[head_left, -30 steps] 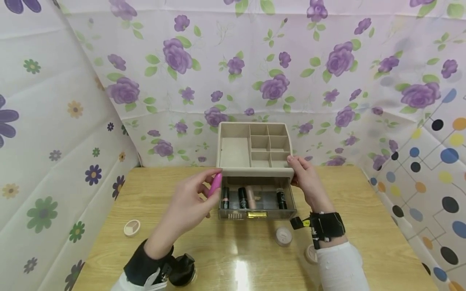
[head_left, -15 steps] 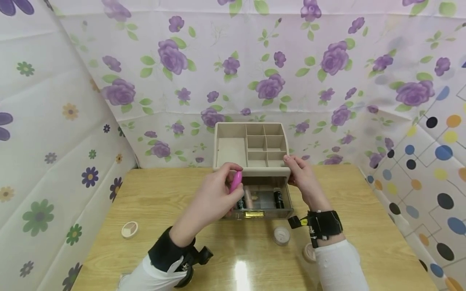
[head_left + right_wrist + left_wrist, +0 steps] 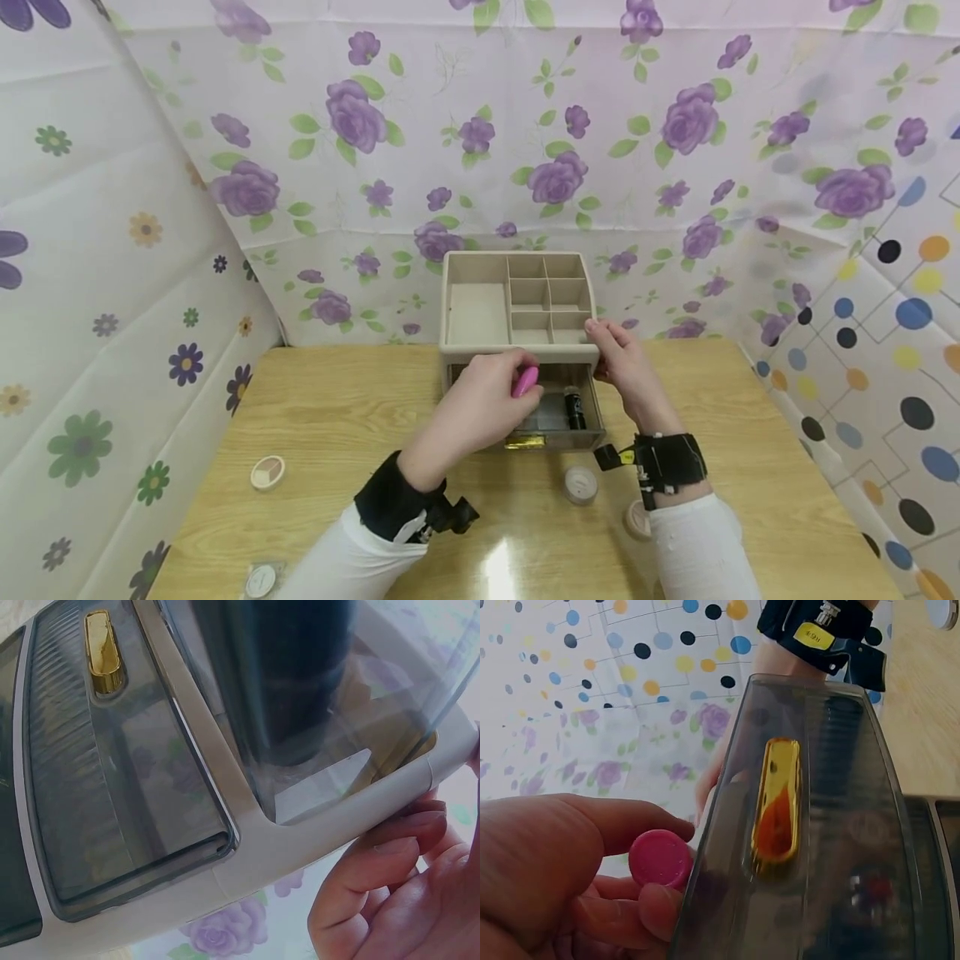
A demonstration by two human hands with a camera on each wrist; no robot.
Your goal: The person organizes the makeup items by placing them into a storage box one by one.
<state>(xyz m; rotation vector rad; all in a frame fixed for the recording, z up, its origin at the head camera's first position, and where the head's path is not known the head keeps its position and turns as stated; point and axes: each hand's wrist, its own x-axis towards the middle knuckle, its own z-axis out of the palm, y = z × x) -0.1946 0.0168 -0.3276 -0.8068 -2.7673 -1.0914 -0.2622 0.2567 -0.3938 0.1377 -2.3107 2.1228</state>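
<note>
My left hand pinches a glossy pink cosmetic tube between thumb and fingers, over the pulled-out drawer. In the left wrist view the tube's round pink end shows beside the drawer's smoky front with its gold handle. My right hand grips the right side of the beige makeup organizer, thumb at its top edge. Inside the drawer, at the right, lies a black lipstick-like tube; the left hand hides the drawer's left part. The right wrist view shows the right-hand fingers curled against the organizer's side.
Round jars stand on the wooden table, one before the drawer and another near the right sleeve. A round palette lies at the left, a white-lidded container at the front left. Flowered cloth hangs behind.
My left hand has moved right with the pink tube, from the drawer's left corner to over its middle. The right hand keeps its grip on the organizer.
</note>
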